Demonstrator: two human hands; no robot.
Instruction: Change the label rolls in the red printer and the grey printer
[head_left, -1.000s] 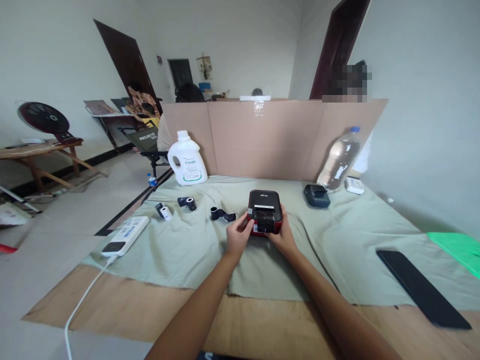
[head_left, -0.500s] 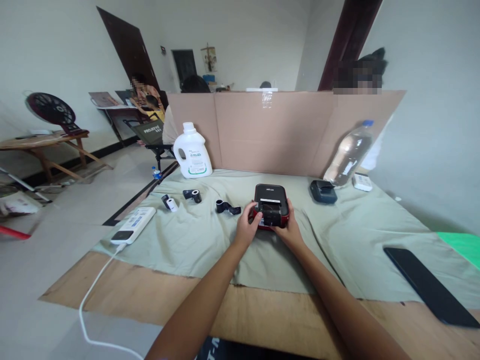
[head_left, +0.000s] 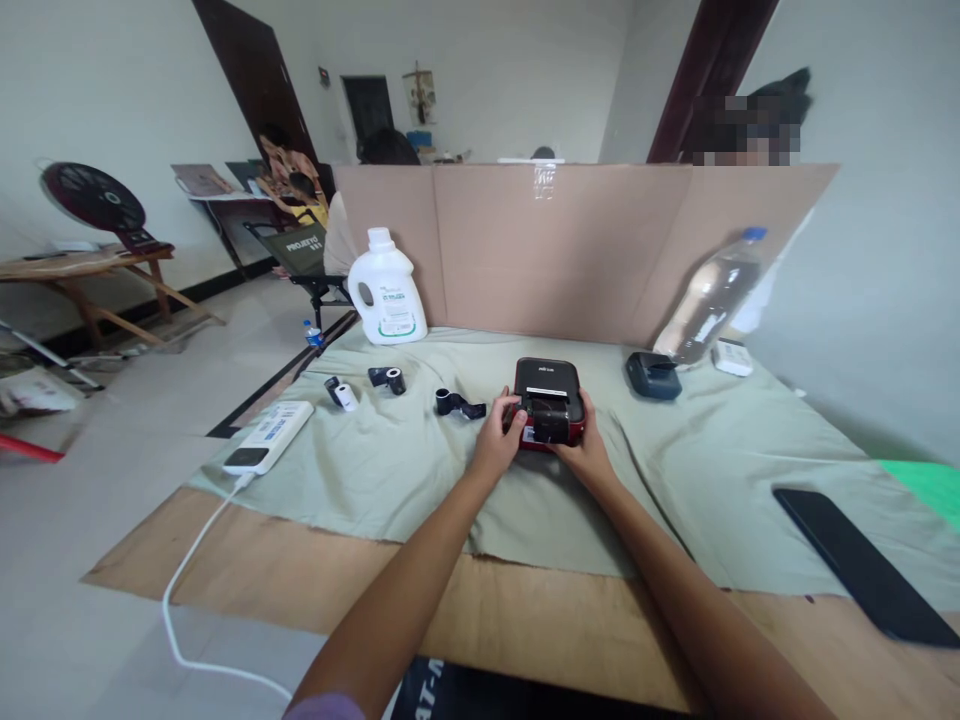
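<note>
Two hands meet on the small red and black printer [head_left: 548,402], which sits on the green cloth [head_left: 420,480] near the middle of the table, straight ahead of the person and well short of the cardboard screen [head_left: 562,250]. The printer's long axis runs away from the person, toward that screen. The left hand [head_left: 497,440] grips the printer's near left corner, fingers curled over its edge; the right hand [head_left: 589,452] cups the near right side, thumb up along the casing. Both are clamped on it, wrists close, forearms converging from the near edge of the table; neither hand is clearly nearer.

Left of the printer lie a black ribbon roll [head_left: 457,404], another dark roll [head_left: 388,377], a small white roll [head_left: 341,392] and a white power bank [head_left: 268,437]. Right of it sit a dark box-shaped device [head_left: 653,376] and a leaning water bottle [head_left: 709,297]; a white jug [head_left: 386,291] stands back left.
</note>
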